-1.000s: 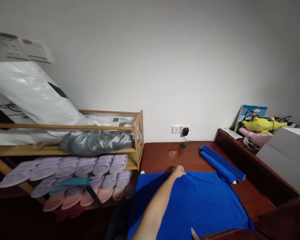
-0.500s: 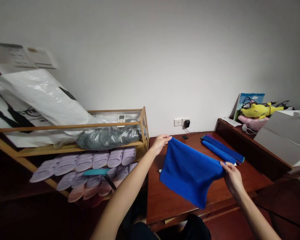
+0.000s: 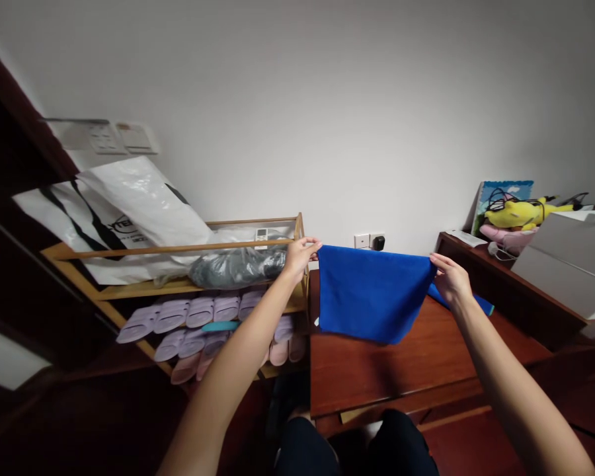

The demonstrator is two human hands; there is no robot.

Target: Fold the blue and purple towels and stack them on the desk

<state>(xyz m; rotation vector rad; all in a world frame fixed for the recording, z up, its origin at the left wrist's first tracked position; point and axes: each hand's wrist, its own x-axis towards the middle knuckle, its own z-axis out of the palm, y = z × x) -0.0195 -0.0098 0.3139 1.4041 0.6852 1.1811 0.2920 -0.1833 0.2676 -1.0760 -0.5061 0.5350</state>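
With my left hand (image 3: pixel 301 258) I pinch one upper corner of the blue cloth (image 3: pixel 374 291), perhaps a towel, and with my right hand (image 3: pixel 450 277) the other. It hangs between my hands above the wooden desk (image 3: pixel 357 383). The shoe rack (image 3: pixel 178 249) stands left; a yellow plush toy (image 3: pixel 515 215) lies far right.

Blue cloth (image 3: pixel 374 291) hanging above desk (image 3: pixel 391 370)

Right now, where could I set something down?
The table looks bare between the held blue cloth and its front edge; behind the cloth, much is hidden. Crowded: the slipper rack and the right ledge, with yellow toy and pale box.
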